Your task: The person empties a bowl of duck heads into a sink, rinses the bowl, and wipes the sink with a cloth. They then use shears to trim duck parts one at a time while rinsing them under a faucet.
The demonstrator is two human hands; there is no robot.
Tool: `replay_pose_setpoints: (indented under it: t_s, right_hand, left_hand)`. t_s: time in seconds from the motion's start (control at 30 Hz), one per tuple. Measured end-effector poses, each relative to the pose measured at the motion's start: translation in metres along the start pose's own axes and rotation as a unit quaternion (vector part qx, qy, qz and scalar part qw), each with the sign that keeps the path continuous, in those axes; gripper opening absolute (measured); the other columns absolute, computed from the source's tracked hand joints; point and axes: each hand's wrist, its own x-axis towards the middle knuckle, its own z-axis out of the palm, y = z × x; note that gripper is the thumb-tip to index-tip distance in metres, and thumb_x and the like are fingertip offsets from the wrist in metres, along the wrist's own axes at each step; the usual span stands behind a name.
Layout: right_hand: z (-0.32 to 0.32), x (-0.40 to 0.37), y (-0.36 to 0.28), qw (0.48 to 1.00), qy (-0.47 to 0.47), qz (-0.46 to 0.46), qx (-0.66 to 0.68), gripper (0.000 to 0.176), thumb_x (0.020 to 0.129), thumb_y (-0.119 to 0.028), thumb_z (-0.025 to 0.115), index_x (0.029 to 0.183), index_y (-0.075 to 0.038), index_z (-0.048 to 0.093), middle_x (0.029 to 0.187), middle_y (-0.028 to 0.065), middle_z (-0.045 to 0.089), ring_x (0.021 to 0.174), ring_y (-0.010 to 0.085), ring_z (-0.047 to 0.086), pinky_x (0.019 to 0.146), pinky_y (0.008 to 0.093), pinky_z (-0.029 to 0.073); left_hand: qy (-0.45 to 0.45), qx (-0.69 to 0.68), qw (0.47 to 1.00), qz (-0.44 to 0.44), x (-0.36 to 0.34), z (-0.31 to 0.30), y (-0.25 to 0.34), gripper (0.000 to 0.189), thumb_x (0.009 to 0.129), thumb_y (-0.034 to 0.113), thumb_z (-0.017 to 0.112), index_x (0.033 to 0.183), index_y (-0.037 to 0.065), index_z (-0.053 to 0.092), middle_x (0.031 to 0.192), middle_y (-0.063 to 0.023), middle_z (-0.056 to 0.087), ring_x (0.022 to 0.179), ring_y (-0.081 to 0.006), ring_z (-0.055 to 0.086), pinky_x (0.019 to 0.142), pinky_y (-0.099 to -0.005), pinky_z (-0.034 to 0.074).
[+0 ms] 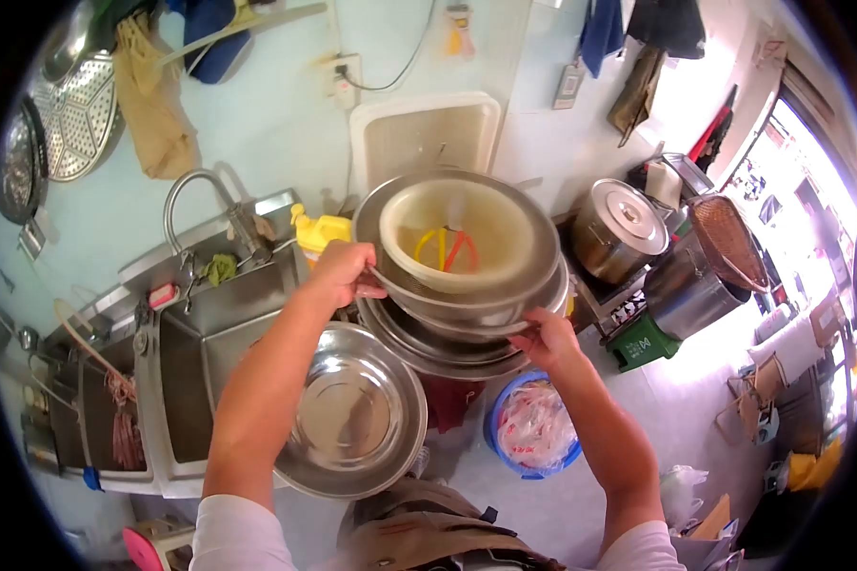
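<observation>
A stack of metal bowls [371, 205] has a cream plastic basin [505, 224] inside the top bowl, with a yellow and a red-orange curved item in it. My left hand [348, 271] is closed on the left rim of an upper metal bowl. At the lower right, my right hand [546, 338] has its fingers closed on the same stack's rim. Wider metal basins [405, 347] lie beneath. Below my left hand, a separate round metal basin [348, 409] stands beside the sink, its inside bare.
Steel sinks [186, 381] with a curved faucet [171, 205] lie left. A yellow jug [324, 231] stands behind my left hand. A blue-rimmed bin [533, 425] with plastic bags is on the floor; a lidded pot [619, 233] and green crate [644, 344] are right.
</observation>
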Motion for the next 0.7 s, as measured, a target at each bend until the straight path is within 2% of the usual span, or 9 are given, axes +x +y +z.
replay_pose_setpoints:
  t_s: [0.1,0.13,0.27,0.37,0.5,0.6,0.63,0.67,0.7]
  right_hand:
    - [0.013,-0.002,0.008,0.997,0.05,-0.042,-0.037,0.022,0.088,-0.004,0.051,0.104,0.011,0.053,0.095,0.021,0.062,0.083,0.0342,0.065,0.069,0.0405,0.058]
    - [0.01,-0.012,0.007,0.997,0.002,-0.061,-0.049,0.022,0.088,-0.004,0.053,0.104,0.011,0.053,0.092,0.0205,0.062,0.08,0.0339,0.065,0.069,0.0386,0.058]
    - [-0.02,-0.025,0.009,0.987,-0.065,-0.035,-0.142,0.019,0.087,-0.005,0.055,0.102,0.007,0.054,0.093,0.0153,0.063,0.081,0.0297,0.065,0.067,0.0354,0.056]
    - [-0.032,-0.054,0.021,0.99,-0.026,-0.062,-0.124,0.019,0.086,-0.007,0.055,0.101,0.005,0.055,0.092,0.0142,0.063,0.078,0.0278,0.065,0.065,0.0355,0.056]
    - [-0.089,-0.077,0.073,0.998,-0.028,-0.026,-0.052,0.022,0.088,-0.014,0.058,0.103,0.002,0.056,0.091,0.0134,0.064,0.072,0.0248,0.065,0.061,0.0356,0.055]
    - [-0.121,-0.103,0.11,0.999,0.029,0.019,-0.013,0.022,0.089,-0.015,0.058,0.103,0.001,0.057,0.09,0.0133,0.065,0.07,0.024,0.065,0.059,0.0354,0.055]
    - [-0.13,-0.114,0.12,0.998,0.051,0.015,-0.015,0.022,0.089,-0.016,0.058,0.103,0.001,0.057,0.089,0.0132,0.065,0.07,0.0239,0.065,0.059,0.0351,0.055]
    - [-0.136,-0.125,0.13,0.997,0.072,0.014,-0.018,0.022,0.089,-0.016,0.058,0.103,0.001,0.057,0.088,0.013,0.065,0.07,0.0239,0.065,0.059,0.0348,0.055]
    - [-0.141,-0.133,0.139,0.996,0.09,0.017,-0.024,0.022,0.089,-0.016,0.057,0.103,0.001,0.057,0.087,0.0129,0.065,0.07,0.0238,0.065,0.059,0.0345,0.055]
  left_hand:
    - [0.02,-0.007,1.0,-0.011,0.01,0.002,-0.019,0.012,0.073,0.002,0.055,0.084,-0.004,0.053,0.074,-0.0139,0.056,0.058,-0.0308,0.062,0.061,-0.0496,0.058]
    - [0.026,-0.009,0.999,-0.02,0.012,0.003,-0.024,0.013,0.073,0.002,0.055,0.085,-0.004,0.052,0.075,-0.0139,0.055,0.058,-0.031,0.062,0.06,-0.049,0.058]
    - [0.038,-0.01,0.998,-0.047,0.027,0.009,-0.045,0.017,0.073,0.002,0.055,0.088,-0.005,0.051,0.077,-0.0141,0.056,0.058,-0.0315,0.062,0.057,-0.047,0.058]
    - [0.041,-0.018,0.997,-0.057,0.032,0.017,-0.059,0.018,0.072,0.002,0.056,0.088,-0.007,0.052,0.08,-0.0148,0.057,0.058,-0.0317,0.062,0.054,-0.0459,0.058]
    - [0.061,0.013,0.996,-0.057,0.05,0.03,-0.083,0.017,0.072,0.002,0.058,0.085,-0.009,0.053,0.079,-0.0143,0.056,0.062,-0.0313,0.062,0.053,-0.0444,0.059]
    - [0.074,0.057,0.995,-0.037,0.053,0.034,-0.092,0.018,0.074,0.003,0.06,0.085,-0.009,0.055,0.077,-0.0136,0.053,0.066,-0.033,0.062,0.051,-0.0437,0.058]
    - [0.082,0.123,0.988,-0.037,0.047,0.033,-0.086,0.024,0.078,0.012,0.061,0.08,-0.011,0.057,0.076,-0.0173,0.056,0.062,-0.0326,0.063,0.055,-0.0415,0.056]
    - [0.063,0.346,0.934,0.062,0.05,0.025,-0.082,0.029,0.081,0.018,0.06,0.077,-0.011,0.059,0.072,-0.0182,0.059,0.059,-0.031,0.063,0.057,-0.0401,0.055]
    - [0.041,0.548,0.821,0.154,0.053,0.014,-0.079,0.035,0.083,0.024,0.06,0.074,-0.01,0.061,0.068,-0.0191,0.061,0.056,-0.0294,0.064,0.059,-0.0386,0.053]
